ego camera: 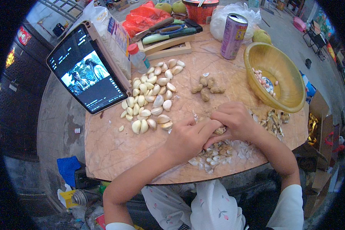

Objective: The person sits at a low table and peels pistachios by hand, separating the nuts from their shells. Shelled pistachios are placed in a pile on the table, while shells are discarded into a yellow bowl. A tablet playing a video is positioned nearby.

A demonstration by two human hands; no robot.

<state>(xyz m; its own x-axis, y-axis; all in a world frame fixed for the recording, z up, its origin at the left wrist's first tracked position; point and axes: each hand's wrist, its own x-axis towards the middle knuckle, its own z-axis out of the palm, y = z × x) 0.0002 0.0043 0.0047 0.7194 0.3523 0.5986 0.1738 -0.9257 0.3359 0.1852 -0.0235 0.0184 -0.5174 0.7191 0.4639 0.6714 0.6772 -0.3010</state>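
Both hands meet over the table's front part, above a heap of garlic skins (215, 159). My left hand (189, 135) and my right hand (234, 120) grip a peanut in its shell (220, 130) between them; the fingers hide most of it. Several unshelled peanuts (205, 87) lie just beyond the hands. To the left spreads a pile of garlic cloves (149, 95), some peeled and some in their skin. At the right, a tilted yellow plastic bowl (287, 74) holds shelled pink peanuts (260, 77). Broken peanut shells (271, 123) lie below the bowl.
A tablet (87, 69) playing a video leans at the left beside a small red-capped bottle (138, 57). Behind are a wooden frame (172, 51) bearing scissors (168, 29) and knives, a purple can (233, 37) and plastic bags. The table (118, 155) has a curved front edge.
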